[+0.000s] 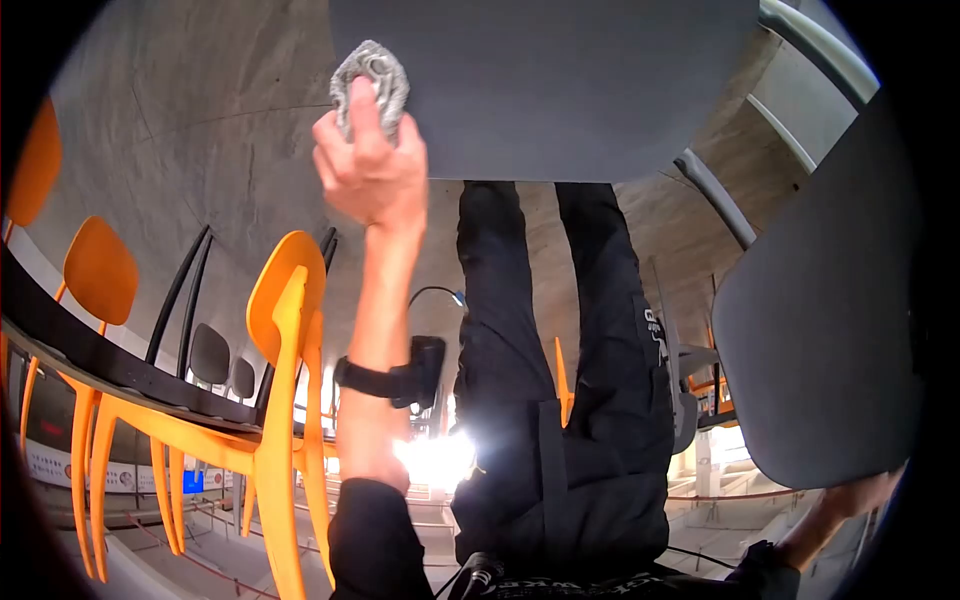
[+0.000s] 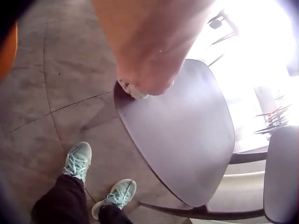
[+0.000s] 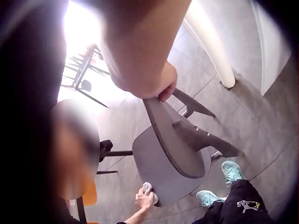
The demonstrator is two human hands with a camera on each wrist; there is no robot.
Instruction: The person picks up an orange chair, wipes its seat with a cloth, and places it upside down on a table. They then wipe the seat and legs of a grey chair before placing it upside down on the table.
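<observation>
Concrete floor; left hand grip clenched round cloth on seat (right hand clasps backrest).

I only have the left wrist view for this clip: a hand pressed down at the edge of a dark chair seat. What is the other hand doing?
Observer: The right hand grips the top edge of the same chair's backrest; the right wrist view shows its fingers curled over it.
Operator: Under the left hand I make out only a pale scrap. What is it?
Observer: The head view shows it plainly: the left hand holds a crumpled pale grey cloth against the edge of the seat.
</observation>
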